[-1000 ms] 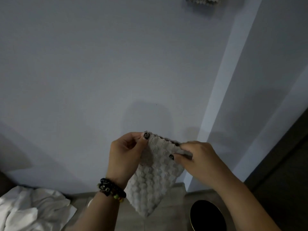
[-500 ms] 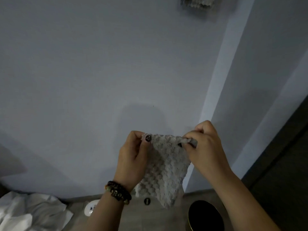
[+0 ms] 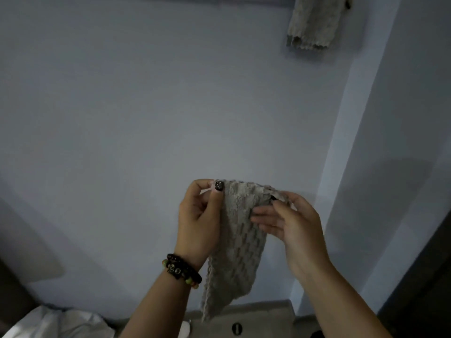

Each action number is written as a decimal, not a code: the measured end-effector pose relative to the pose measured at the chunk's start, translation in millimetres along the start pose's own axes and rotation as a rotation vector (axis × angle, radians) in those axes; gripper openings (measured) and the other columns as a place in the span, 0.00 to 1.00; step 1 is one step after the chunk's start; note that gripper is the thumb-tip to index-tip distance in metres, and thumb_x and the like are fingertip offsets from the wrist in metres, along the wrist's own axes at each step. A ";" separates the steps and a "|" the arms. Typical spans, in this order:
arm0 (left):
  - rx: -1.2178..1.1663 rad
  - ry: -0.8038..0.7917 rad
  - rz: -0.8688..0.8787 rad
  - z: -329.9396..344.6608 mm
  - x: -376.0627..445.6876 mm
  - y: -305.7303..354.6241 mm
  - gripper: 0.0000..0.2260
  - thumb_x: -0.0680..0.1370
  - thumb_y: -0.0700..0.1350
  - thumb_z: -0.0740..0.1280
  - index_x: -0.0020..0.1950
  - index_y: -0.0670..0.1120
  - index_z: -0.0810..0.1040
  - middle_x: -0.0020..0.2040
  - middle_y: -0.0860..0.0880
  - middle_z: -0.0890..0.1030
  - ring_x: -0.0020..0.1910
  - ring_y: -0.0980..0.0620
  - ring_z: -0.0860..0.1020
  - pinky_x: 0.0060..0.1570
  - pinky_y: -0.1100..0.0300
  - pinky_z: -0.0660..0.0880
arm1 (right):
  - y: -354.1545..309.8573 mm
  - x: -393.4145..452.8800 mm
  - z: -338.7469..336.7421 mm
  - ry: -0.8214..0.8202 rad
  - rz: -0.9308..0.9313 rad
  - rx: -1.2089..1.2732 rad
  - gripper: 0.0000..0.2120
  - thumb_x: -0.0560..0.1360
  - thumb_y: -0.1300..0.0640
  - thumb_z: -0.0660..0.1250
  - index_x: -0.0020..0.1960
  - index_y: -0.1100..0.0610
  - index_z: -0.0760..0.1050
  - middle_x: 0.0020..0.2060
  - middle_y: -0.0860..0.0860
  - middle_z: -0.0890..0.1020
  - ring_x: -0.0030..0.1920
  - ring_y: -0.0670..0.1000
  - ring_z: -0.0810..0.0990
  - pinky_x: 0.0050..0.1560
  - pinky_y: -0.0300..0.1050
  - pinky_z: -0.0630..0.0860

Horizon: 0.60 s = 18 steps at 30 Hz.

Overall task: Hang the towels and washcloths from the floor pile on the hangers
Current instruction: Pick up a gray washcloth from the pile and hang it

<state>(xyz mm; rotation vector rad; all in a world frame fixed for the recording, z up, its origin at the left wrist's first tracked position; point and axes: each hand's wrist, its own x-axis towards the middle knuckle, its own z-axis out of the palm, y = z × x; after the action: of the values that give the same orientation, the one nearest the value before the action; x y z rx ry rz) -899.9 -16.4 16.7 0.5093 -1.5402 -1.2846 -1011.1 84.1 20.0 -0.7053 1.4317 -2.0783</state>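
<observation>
With one washcloth hung, your left hand and right hand pinch the next grey washcloth (white towels remain floored).

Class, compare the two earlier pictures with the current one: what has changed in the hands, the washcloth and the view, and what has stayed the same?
The view has tilted upward: the hung cloth at the top shows far more, and the white pile has slid lower. The right hand has loosened, its lower fingers now straight under the washcloth, which hangs narrower. Unchanged: the left hand pinches one top corner, the right the other, in front of the wall.
</observation>
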 end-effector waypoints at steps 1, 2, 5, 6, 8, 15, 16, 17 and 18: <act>-0.030 0.002 -0.001 -4.3 5.0 3.6 0.06 0.80 0.46 0.62 0.48 0.45 0.74 0.34 0.28 0.74 0.33 0.44 0.69 0.32 0.49 0.65 | 1.0 -2.5 9.3 0.019 -0.072 0.074 0.06 0.79 0.66 0.60 0.53 0.59 0.73 0.38 0.57 0.85 0.37 0.55 0.85 0.38 0.42 0.80; -0.058 0.007 0.001 -8.2 9.9 7.7 0.05 0.80 0.45 0.62 0.47 0.45 0.74 0.34 0.29 0.74 0.34 0.43 0.69 0.33 0.49 0.65 | 3.3 -4.2 17.3 0.035 -0.166 0.101 0.07 0.78 0.67 0.61 0.54 0.58 0.72 0.40 0.56 0.86 0.41 0.54 0.85 0.42 0.41 0.81; -0.112 0.017 0.034 -19.3 25.0 22.0 0.05 0.81 0.42 0.62 0.47 0.42 0.73 0.35 0.37 0.75 0.33 0.43 0.69 0.33 0.49 0.68 | 13.7 -6.8 36.1 0.060 -0.463 -0.095 0.18 0.76 0.70 0.65 0.57 0.50 0.70 0.48 0.44 0.84 0.48 0.42 0.83 0.50 0.36 0.78; -0.119 0.014 0.049 -22.4 29.9 27.9 0.05 0.81 0.41 0.62 0.47 0.42 0.73 0.35 0.38 0.76 0.34 0.44 0.71 0.34 0.47 0.71 | 17.5 -6.2 40.9 0.027 -0.554 -0.190 0.21 0.76 0.69 0.65 0.60 0.47 0.68 0.54 0.42 0.82 0.53 0.40 0.80 0.55 0.39 0.78; -0.134 0.007 0.074 -28.4 40.8 39.8 0.05 0.81 0.41 0.62 0.46 0.43 0.74 0.34 0.43 0.78 0.35 0.46 0.74 0.37 0.47 0.75 | 21.3 -0.9 49.7 -0.095 -0.720 -0.359 0.28 0.75 0.65 0.62 0.66 0.37 0.63 0.65 0.37 0.73 0.65 0.40 0.73 0.63 0.40 0.73; -0.126 -0.096 0.176 -34.7 84.5 72.1 0.04 0.80 0.42 0.63 0.47 0.42 0.74 0.33 0.48 0.82 0.34 0.50 0.80 0.36 0.54 0.79 | 7.5 61.3 52.9 -0.060 -1.153 -0.952 0.29 0.77 0.56 0.62 0.75 0.58 0.55 0.68 0.53 0.70 0.67 0.52 0.71 0.64 0.41 0.71; -0.109 -0.122 0.194 -33.7 91.6 74.5 0.04 0.80 0.42 0.63 0.48 0.42 0.74 0.34 0.49 0.83 0.34 0.51 0.81 0.36 0.57 0.80 | 2.4 70.3 53.5 -0.037 -1.177 -0.989 0.30 0.77 0.54 0.62 0.75 0.59 0.55 0.67 0.56 0.71 0.66 0.54 0.72 0.63 0.44 0.72; -0.090 -0.146 0.211 -32.4 98.9 76.8 0.04 0.80 0.42 0.63 0.48 0.42 0.74 0.36 0.49 0.84 0.35 0.52 0.82 0.36 0.58 0.80 | -2.6 79.6 54.1 -0.015 -1.203 -1.021 0.30 0.77 0.53 0.62 0.74 0.60 0.55 0.67 0.58 0.72 0.65 0.56 0.72 0.62 0.46 0.73; -0.073 -0.169 0.230 -30.7 106.6 78.9 0.04 0.80 0.42 0.63 0.48 0.42 0.74 0.36 0.49 0.84 0.36 0.53 0.82 0.37 0.59 0.80 | -8.3 89.1 54.4 0.004 -1.239 -1.054 0.30 0.78 0.52 0.62 0.74 0.61 0.55 0.66 0.60 0.72 0.65 0.58 0.73 0.62 0.49 0.74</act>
<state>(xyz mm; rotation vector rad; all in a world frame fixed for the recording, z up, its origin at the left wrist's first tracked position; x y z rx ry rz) -892.6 -90.8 130.4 0.1741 -1.6319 -1.2238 -1040.8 -9.7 55.8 -2.4817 2.4351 -1.7680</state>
